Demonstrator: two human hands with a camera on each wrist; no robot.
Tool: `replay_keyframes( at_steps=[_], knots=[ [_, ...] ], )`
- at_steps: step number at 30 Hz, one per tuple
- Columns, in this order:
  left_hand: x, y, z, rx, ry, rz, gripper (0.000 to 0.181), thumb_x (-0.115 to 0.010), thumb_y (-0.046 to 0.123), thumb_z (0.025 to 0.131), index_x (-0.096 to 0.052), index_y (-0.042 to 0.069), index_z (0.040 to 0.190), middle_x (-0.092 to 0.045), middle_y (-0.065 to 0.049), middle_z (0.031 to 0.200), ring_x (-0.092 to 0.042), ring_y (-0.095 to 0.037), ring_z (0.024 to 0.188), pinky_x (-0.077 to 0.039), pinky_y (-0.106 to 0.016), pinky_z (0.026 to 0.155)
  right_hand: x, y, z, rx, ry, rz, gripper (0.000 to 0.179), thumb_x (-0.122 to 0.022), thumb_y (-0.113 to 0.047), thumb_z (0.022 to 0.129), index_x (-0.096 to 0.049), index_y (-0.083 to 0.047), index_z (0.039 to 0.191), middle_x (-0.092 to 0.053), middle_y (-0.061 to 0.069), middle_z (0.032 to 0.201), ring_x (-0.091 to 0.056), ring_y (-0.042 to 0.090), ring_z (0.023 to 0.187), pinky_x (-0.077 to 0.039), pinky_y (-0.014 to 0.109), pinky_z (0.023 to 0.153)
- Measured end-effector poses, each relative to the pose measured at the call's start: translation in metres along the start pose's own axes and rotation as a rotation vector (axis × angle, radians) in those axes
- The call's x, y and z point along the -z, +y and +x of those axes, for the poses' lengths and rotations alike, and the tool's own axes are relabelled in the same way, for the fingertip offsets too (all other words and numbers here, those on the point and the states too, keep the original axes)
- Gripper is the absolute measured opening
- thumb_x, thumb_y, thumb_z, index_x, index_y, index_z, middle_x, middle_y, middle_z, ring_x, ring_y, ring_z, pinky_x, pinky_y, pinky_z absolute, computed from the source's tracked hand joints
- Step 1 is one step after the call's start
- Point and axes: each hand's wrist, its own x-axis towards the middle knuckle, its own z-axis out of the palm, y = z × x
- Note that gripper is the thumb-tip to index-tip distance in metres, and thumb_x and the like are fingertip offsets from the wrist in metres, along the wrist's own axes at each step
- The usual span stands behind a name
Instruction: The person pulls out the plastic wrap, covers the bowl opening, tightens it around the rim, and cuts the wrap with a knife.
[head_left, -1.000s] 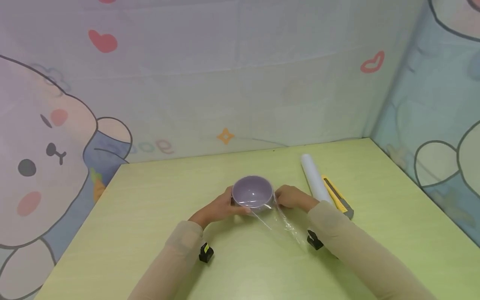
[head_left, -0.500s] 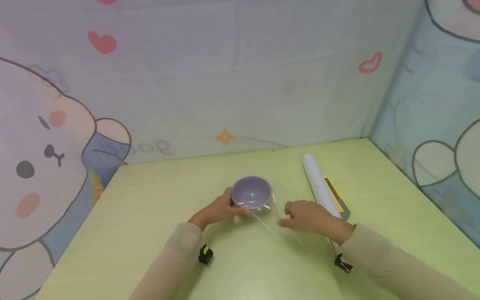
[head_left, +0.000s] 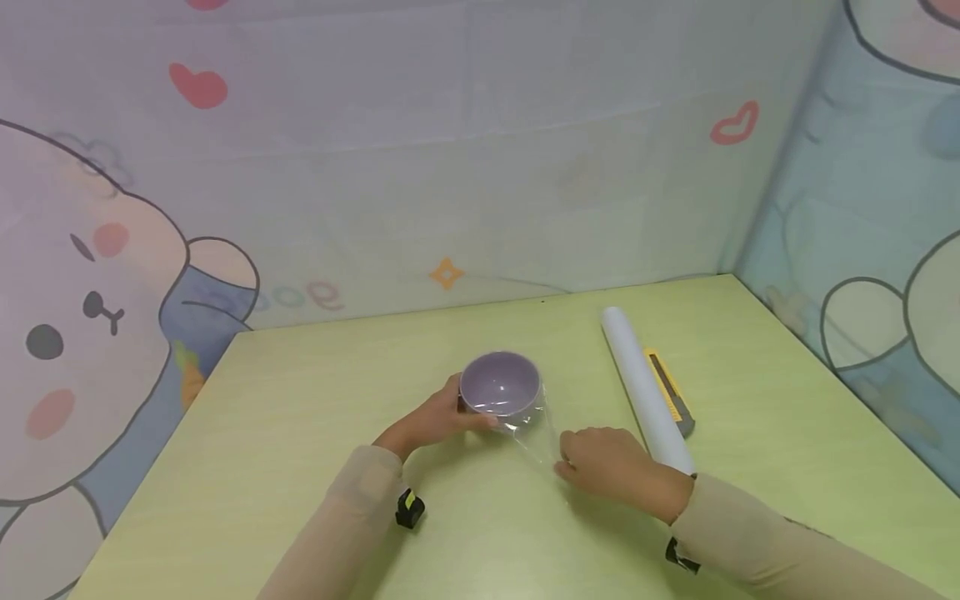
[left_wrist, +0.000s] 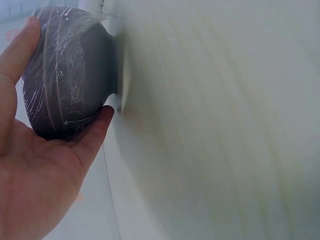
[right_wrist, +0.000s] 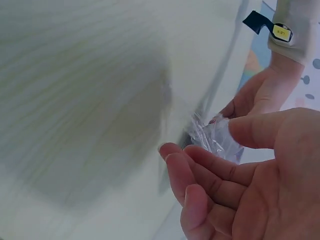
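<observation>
A lilac bowl (head_left: 501,382) stands near the middle of the table. My left hand (head_left: 435,414) grips its left side, thumb at the front rim and fingers around the far side. Clear plastic wrap (left_wrist: 75,65) clings in creases to the bowl's outside and stretches in a thin sheet toward my right hand (head_left: 611,468). In the right wrist view, the right hand's fingers (right_wrist: 195,175) are loosely curled and the thumb stands apart from them. Crumpled wrap shows behind that thumb. At the front right of the bowl, the film's edge ends right by the thumb tip.
A white roll (head_left: 647,387) lies slantwise on the table (head_left: 315,392), just beyond the right hand. Beside it is a yellow and grey box cutter (head_left: 671,396). A printed cloth backdrop (head_left: 420,158) rises behind the table.
My right hand has moved from the bowl's right side toward the front right, and the film now spans toward it. The left hand stays at the bowl.
</observation>
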Motion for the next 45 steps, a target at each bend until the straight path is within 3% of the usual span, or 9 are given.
replay_keyframes(
  at_steps=[8, 16, 22, 26, 29, 34, 38, 42, 45],
  knots=[
    [0.000, 0.002, -0.001, 0.033, 0.020, 0.021, 0.086, -0.076, 0.024, 0.075, -0.022, 0.011, 0.141, -0.041, -0.009, 0.133, -0.045, -0.022, 0.120, -0.033, -0.041, 0.103, 0.000, -0.008, 0.000, -0.037, -0.042, 0.052, 0.028, -0.057, -0.032, 0.089, -0.049, -0.013, 0.069, -0.046, -0.002, 0.060, -0.042, 0.013, 0.054, -0.035, 0.031, 0.048],
    [0.001, 0.003, -0.003, 0.071, 0.030, 0.044, 0.088, -0.077, 0.029, 0.074, -0.023, 0.010, 0.141, -0.042, -0.010, 0.134, -0.045, -0.024, 0.121, -0.034, -0.042, 0.103, -0.006, -0.006, 0.004, 0.079, 0.082, -0.057, 0.024, -0.055, -0.013, 0.089, -0.046, -0.014, 0.067, -0.034, -0.005, 0.053, -0.029, 0.010, 0.049, -0.023, 0.025, 0.042],
    [0.003, 0.004, -0.004, 0.105, 0.047, 0.080, 0.088, -0.077, 0.034, 0.073, -0.026, 0.008, 0.139, -0.044, -0.009, 0.132, -0.045, -0.023, 0.121, -0.034, -0.042, 0.103, -0.003, 0.003, -0.001, 0.106, -0.015, -0.020, 0.022, -0.051, -0.014, 0.092, -0.039, -0.015, 0.073, -0.026, -0.005, 0.053, -0.024, 0.010, 0.049, -0.018, 0.025, 0.042],
    [0.003, 0.003, -0.003, 0.095, 0.047, 0.077, 0.089, -0.077, 0.034, 0.073, -0.025, 0.008, 0.140, -0.044, -0.010, 0.133, -0.046, -0.023, 0.121, -0.035, -0.042, 0.102, 0.001, 0.009, 0.001, 0.119, -0.032, -0.012, 0.024, -0.052, -0.006, 0.087, -0.041, -0.018, 0.070, -0.031, -0.005, 0.055, -0.026, 0.010, 0.050, -0.019, 0.024, 0.043],
    [0.002, 0.002, -0.003, 0.087, 0.047, 0.078, 0.089, -0.077, 0.034, 0.073, -0.024, 0.008, 0.140, -0.043, -0.010, 0.133, -0.046, -0.023, 0.121, -0.035, -0.042, 0.102, 0.006, 0.010, 0.005, 0.091, -0.070, 0.054, 0.021, -0.051, -0.003, 0.083, -0.043, -0.018, 0.069, -0.035, -0.005, 0.057, -0.028, 0.010, 0.052, -0.021, 0.024, 0.046],
    [0.001, 0.002, -0.001, 0.079, 0.041, 0.079, 0.089, -0.078, 0.032, 0.073, -0.024, 0.008, 0.140, -0.042, -0.011, 0.133, -0.046, -0.024, 0.121, -0.035, -0.042, 0.103, 0.010, 0.008, 0.008, -0.021, -0.191, 0.236, 0.016, -0.053, -0.020, 0.085, -0.045, -0.016, 0.072, -0.041, -0.004, 0.060, -0.033, 0.011, 0.054, -0.025, 0.025, 0.050],
    [0.001, 0.002, -0.001, 0.077, 0.038, 0.076, 0.089, -0.078, 0.032, 0.073, -0.024, 0.008, 0.140, -0.042, -0.011, 0.133, -0.046, -0.024, 0.120, -0.035, -0.042, 0.103, 0.007, 0.006, 0.009, -0.047, -0.184, 0.310, 0.024, -0.054, -0.027, 0.090, -0.047, -0.015, 0.070, -0.050, -0.005, 0.061, -0.041, 0.010, 0.053, -0.029, 0.024, 0.050],
    [0.002, 0.002, -0.001, 0.080, 0.040, 0.069, 0.089, -0.078, 0.032, 0.072, -0.025, 0.008, 0.139, -0.043, -0.010, 0.132, -0.047, -0.023, 0.119, -0.036, -0.041, 0.102, 0.004, 0.011, 0.012, -0.054, -0.185, 0.380, 0.023, -0.052, -0.019, 0.093, -0.050, -0.013, 0.070, -0.058, -0.003, 0.063, -0.051, 0.011, 0.053, -0.036, 0.024, 0.049],
    [0.003, 0.001, -0.001, 0.083, 0.042, 0.071, 0.088, -0.078, 0.033, 0.072, -0.026, 0.007, 0.139, -0.044, -0.010, 0.132, -0.047, -0.023, 0.118, -0.036, -0.041, 0.102, 0.004, 0.020, 0.018, -0.101, -0.215, 0.502, 0.019, -0.052, -0.017, 0.092, -0.052, -0.009, 0.074, -0.060, 0.001, 0.065, -0.055, 0.012, 0.055, -0.040, 0.024, 0.049]
  ],
)
